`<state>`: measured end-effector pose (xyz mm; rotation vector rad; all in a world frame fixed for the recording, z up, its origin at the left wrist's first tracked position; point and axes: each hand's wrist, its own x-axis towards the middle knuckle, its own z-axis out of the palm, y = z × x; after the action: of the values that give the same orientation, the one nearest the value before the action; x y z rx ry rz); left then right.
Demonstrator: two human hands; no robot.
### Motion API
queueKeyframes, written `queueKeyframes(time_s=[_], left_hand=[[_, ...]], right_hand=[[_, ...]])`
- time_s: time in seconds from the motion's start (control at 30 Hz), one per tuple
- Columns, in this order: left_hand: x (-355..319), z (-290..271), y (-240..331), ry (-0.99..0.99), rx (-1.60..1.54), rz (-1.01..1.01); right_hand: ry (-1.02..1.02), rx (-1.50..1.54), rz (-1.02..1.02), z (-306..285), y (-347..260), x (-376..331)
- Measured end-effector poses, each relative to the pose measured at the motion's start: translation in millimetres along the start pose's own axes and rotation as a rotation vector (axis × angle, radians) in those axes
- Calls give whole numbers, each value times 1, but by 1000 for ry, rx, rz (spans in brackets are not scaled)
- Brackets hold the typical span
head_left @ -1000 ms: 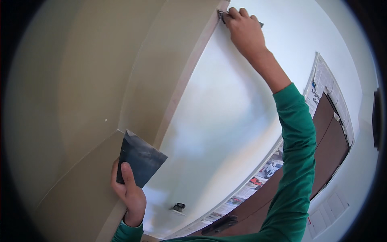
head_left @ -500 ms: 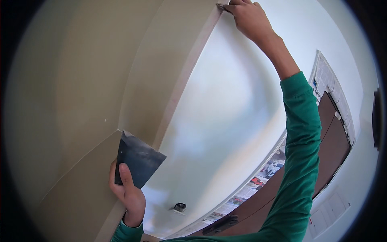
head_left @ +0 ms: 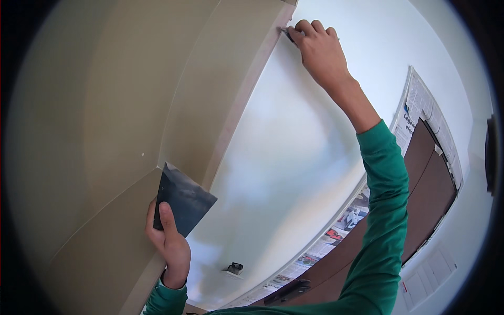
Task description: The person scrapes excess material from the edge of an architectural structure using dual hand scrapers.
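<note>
Right hand (head_left: 320, 50) high at upper centre of frame, fingers curled around a small dark tool (head_left: 287, 33) pressed to the top of the beige trim strip (head_left: 239, 110) beside the white wall (head_left: 294, 152). Left hand (head_left: 170, 239) at lower left, gripping a wide dark scraper blade (head_left: 184, 197), thumb laid flat on it. Judging by position, at the strip's top end; no clear mark of finished stretches, so progress hard to tell.

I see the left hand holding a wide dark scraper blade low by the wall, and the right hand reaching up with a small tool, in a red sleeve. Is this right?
Not quite: the sleeve is green, not red, as the head view shows. The rest holds: the left hand holds a wide dark scraper blade low by the wall, and the right hand reaches up with a small tool.
</note>
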<state>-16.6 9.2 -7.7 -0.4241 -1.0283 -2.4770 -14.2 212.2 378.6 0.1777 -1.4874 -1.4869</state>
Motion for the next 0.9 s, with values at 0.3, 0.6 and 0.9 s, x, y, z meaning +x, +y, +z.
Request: queueKeyframes(time_s=[0.3, 0.6, 0.9], left_hand=[[0, 5, 0, 79, -20, 64], [1, 10, 2, 77, 22, 38], [-2, -4, -17, 149, -40, 81]], right_hand=[[29, -15, -84, 14, -46, -6], [-56, 93, 151, -9, 25, 38], [-328, 97, 58, -12, 6, 51]])
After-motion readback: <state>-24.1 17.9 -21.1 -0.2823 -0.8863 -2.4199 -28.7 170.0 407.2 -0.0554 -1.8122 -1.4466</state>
